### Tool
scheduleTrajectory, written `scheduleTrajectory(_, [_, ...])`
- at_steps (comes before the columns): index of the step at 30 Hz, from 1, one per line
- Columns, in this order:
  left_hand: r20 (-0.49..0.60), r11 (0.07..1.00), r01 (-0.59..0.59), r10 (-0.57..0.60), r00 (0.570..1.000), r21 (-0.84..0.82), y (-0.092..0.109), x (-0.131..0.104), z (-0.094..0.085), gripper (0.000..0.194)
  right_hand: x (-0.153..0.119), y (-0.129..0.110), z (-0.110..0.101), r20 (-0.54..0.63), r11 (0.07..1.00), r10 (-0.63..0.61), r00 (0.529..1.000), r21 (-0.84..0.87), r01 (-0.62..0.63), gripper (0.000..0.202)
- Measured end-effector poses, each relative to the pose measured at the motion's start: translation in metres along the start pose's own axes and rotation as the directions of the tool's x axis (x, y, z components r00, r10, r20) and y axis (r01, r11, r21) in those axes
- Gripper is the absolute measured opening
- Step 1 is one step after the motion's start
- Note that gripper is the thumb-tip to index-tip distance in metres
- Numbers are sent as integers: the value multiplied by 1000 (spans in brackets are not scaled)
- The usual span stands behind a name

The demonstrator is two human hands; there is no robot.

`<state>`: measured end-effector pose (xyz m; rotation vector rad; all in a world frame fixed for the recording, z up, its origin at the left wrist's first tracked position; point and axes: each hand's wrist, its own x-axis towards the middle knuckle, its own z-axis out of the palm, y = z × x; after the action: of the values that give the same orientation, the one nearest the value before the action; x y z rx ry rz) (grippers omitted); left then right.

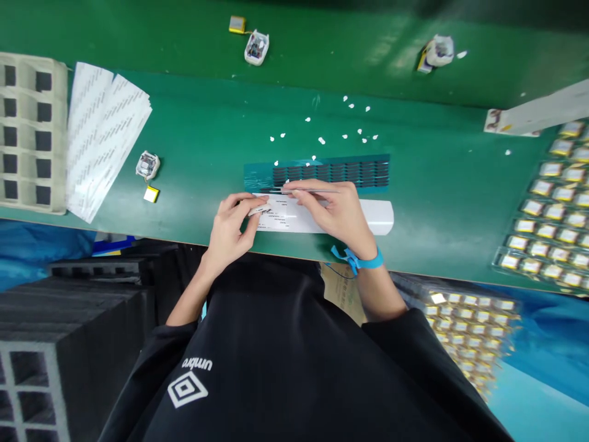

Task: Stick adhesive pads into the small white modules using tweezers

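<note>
Pinching a small whitish part [259, 210] between thumb and fingertips, the left hand [230, 228] holds it low over the left end of a white sheet [297, 218] that lies on the green bench [197, 135]. The part sticks out between the closed fingers, its narrow dark details facing the right hand [339, 212]; they are too small to make out. The right hand, with a blue band [370, 261] at its wrist, has its fingers closed on slim metal tweezers [322, 190], which point left across the top of the sheet, towards the left hand. The tweezer tips are near the part, slightly above and to the right of it in the view; whether they grip anything cannot be told. Just beyond both hands, a teal film [331, 173] carries rows of dark strips, and small white pieces [322, 141] lie scattered on and past it. Left of the hands rests an open white device [148, 164] with a yellow-edged battery [151, 194] beside it; farther left are printed sheets [103, 138] and a pale compartment tray [31, 132]. Two more open devices [256, 48] lie at the far side, and a clear tray [547, 230] of batteries sits well to the right.
</note>
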<state>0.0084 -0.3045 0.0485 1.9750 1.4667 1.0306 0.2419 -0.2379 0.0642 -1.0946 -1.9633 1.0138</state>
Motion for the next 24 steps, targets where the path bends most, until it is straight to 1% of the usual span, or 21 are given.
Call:
scheduleTrajectory(3, [6,1000,-16,16,1000,-3,-2,1,2,22,0,-1,0,13,1000,26,1000,13,-26,23])
scheduleTrajectory(7, [23,1000,7,-7,1000,-23,-5,4,1,21,1,1,0,4,997,58,998,45,-58,25])
scheduleTrajectory(11, [25,999,26,-25,999,-32,-6,6,2,22,3,4,2,-18,998,50,999,44,-49,26])
scheduleTrajectory(14, [23,999,28,-27,999,-34,-5,7,4,22,4,5,3,-30,1000,6,1000,-1,-6,21])
scheduleTrajectory(17, [40,1000,27,-26,999,-16,-5,10,5,21,6,6,3,-29,994,-90,995,-65,88,18])
scheduleTrajectory(21, [70,1000,-3,1,998,23,-7,15,3,19,7,11,4,-5,977,-186,983,-107,184,19])
scheduleTrajectory(24, [98,999,-24,21,995,30,-10,19,1,18,5,14,8,8,953,-217,976,-213,213,22])
